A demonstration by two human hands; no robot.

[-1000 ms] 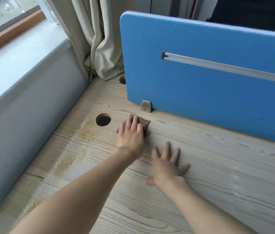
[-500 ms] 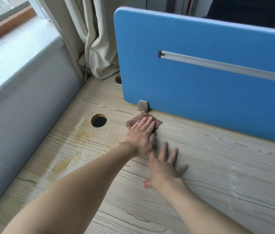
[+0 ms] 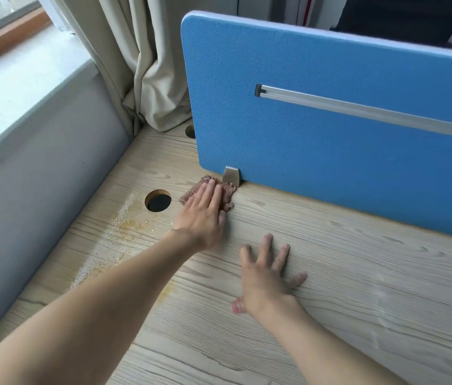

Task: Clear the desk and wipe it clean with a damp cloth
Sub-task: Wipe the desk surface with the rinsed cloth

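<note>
A small brown cloth [image 3: 227, 191] lies flat on the light wooden desk [image 3: 358, 273], right in front of the blue partition's metal foot [image 3: 230, 176]. My left hand [image 3: 204, 215] presses down on the cloth with flat, extended fingers and covers most of it. My right hand [image 3: 268, 273] rests palm-down on the bare desk nearer to me, fingers spread, holding nothing. A yellowish, dusty smear [image 3: 116, 237] runs along the desk's left part, below a round cable hole [image 3: 158, 200].
A blue partition [image 3: 330, 120] with a metal rail [image 3: 372, 109] stands along the desk's far edge. A grey wall ledge [image 3: 38, 176] borders the desk on the left. Beige curtains [image 3: 147, 65] hang at the far corner, beside a second cable hole [image 3: 190, 132].
My left hand has pushed the cloth away from me, up to the partition's metal foot. My right hand has stayed flat in about the same spot.
</note>
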